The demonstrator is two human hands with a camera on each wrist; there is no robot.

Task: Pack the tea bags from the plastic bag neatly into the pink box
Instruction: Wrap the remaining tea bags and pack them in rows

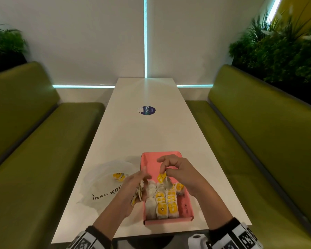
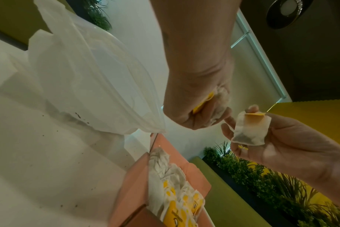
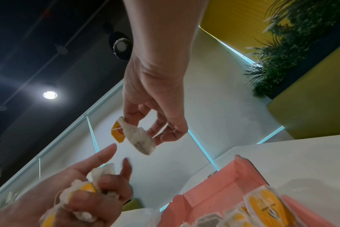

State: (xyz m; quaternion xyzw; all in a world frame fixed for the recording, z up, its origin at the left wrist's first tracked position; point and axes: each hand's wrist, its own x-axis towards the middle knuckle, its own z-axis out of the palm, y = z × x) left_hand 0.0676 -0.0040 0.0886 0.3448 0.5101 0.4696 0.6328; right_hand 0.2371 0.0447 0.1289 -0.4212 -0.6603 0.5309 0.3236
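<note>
My right hand is raised above the pink box, thumb and forefinger pinching a single tea bag by its top corner, so that the pouch hangs free with its yellow tag beside it; the remaining fingers are loosely spread. My left hand sits at the box's left wall, its lower fingers curled round a bunch of tea bags while the index finger points outward. The box lies open on the white table near its front edge, and I see packed tea bags standing in rows in its near half; the far half shows bare pink floor. The plastic bag lies crumpled on the table just left of the box, with a few yellow-tagged tea bags visible inside it. Dark specks dot the tabletop near the bag in the left wrist view.
</note>
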